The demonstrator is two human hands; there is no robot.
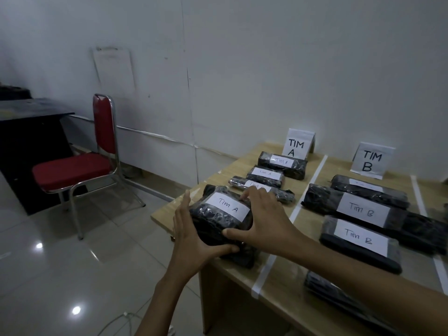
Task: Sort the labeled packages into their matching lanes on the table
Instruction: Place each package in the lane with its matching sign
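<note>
Pale walls (266, 69) and a glossy tiled floor (72, 263) frame a wooden surface (167, 214) split into lanes by white tape strips (317, 170). At the 12 o'clock end of the left lane stands a folded sign reading TIM A (298, 147). Toward 3 o'clock from it, across the tape, a second sign reads TIM B (371, 161).

Both hands are clamped on 1 black-wrapped package (218, 214) labeled Tim A, at the near end of the left lane by the surface's 7 o'clock corner. The left hand (191, 236) lies along the package's 9 o'clock side, thumb hooked round the near edge. The right hand (264, 221) spans it from 3 o'clock, fingertips on the far edge and thumb on the near edge. Whether the package rests on the surface or is held just off it cannot be told.

Toward 1 o'clock from it, 3 more Tim A packages (265, 177) lie in a row in the same lane. The lane at 3 o'clock holds 3 dark packages (363, 209): 2 read Tim B, and the farthest label is too blurred to read. 1 more dark bundle (322, 287) shows at 5 o'clock, partly hidden by the right forearm. Well apart at 9 o'clock, a red chair (72, 170) stands on the floor.
</note>
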